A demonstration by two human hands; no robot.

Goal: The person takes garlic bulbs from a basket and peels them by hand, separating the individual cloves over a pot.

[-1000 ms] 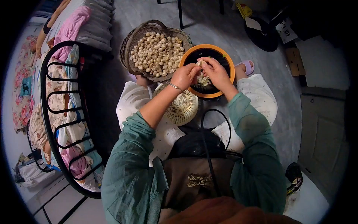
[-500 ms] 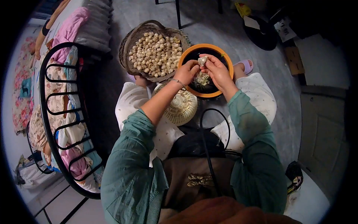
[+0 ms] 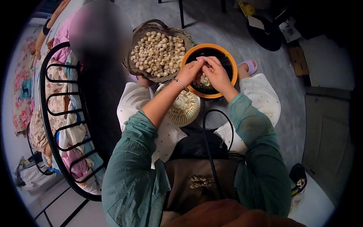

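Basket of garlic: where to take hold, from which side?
Probably the raised arch at the far end of the basket, coming from the far side. It stands up like a handle, whereas the tub sits close on the right. With garlic heaped inside, lifting at that end alone may tip it, so I'd support the near end too.

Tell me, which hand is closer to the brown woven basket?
Left: the left hand is beside the basket; the right hand is farther right, over the orange-rimmed round black tub.
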